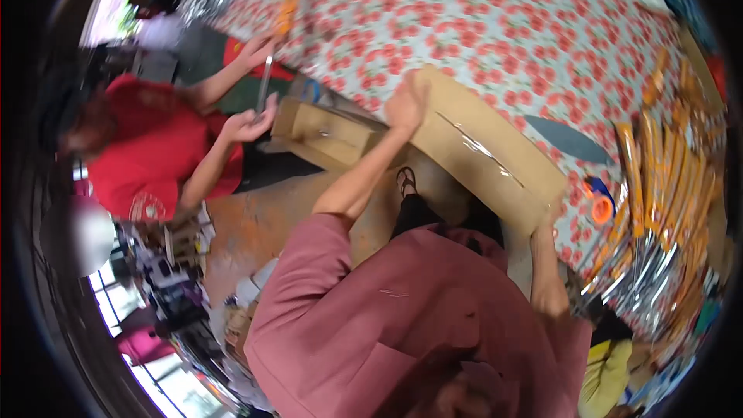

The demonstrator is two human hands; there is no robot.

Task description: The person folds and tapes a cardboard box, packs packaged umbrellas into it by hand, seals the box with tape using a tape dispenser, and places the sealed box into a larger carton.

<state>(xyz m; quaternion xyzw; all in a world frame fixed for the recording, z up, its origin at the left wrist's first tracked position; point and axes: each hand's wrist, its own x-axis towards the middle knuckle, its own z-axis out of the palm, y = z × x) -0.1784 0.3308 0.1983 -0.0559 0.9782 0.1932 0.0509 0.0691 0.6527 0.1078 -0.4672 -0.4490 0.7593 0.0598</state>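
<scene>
A long brown cardboard box (pixel 484 147) is held at its two ends, tilted over the table edge in front of my body. Its upper face has a lengthwise seam with shiny, glinting strips on it. My left hand (pixel 406 102) grips the far left end, fingers folded over the edge. At the near right corner my right hand (pixel 544 234) holds the box from below, its fingers mostly hidden by the cardboard. Just left of the box, a second, open cardboard box (pixel 325 135) sits lower down; little inside it can be made out.
Red-flowered cloth (pixel 464 15) covers the table. A dark grey pointed oval (pixel 570 139) and a tape dispenser (pixel 600 207) lie near the held box. Long orange-and-silver packets (pixel 658 186) are piled right. On the left, a co-worker in a red shirt (pixel 166 139) holds a thin shiny strip.
</scene>
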